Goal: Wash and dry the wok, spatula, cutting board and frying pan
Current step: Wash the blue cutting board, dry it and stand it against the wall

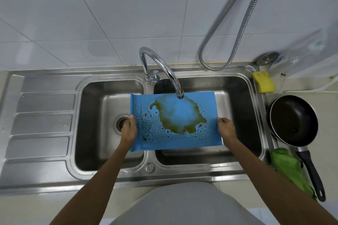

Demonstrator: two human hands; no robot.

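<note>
Cutting board [175, 120] – thin blue plastic sheet, rectangular, with a small raised lip along its left edge. It is held roughly level above the double sink [54, 115], spanning the divider between the two basins, with more of it over the right basin.

Left hand [130, 128] grips the board's left edge and right hand [226, 128] grips the right edge. Each has its thumb on top; the fingers go under the sheet and are hidden.

The curved chrome faucet [161, 67] arches forward, its mouth just above the board's far-centre. Beneath it a pale, cloudy patch of water spreads across the blue surface, rimmed by an irregular brown stain [175, 128]. Beaded droplets, some brown-tinted, are scattered over the left and near parts of the board.

The sink is brushed stainless steel, with a ribbed drainboard on the left and a round metal strainer [121, 123] in the left basin floor, partly behind the left hand.

Frying pan [293, 120] – round, with a black matte interior – sits to the right of the sink and overlaps its rim. Its black handle points toward the person beside a crumpled green cloth [289, 168]. A yellow sponge [264, 82] lies at the sink's far right corner. A ribbed metal hose [243, 23] loops down against the glossy white wall tiles [91, 14].
</note>
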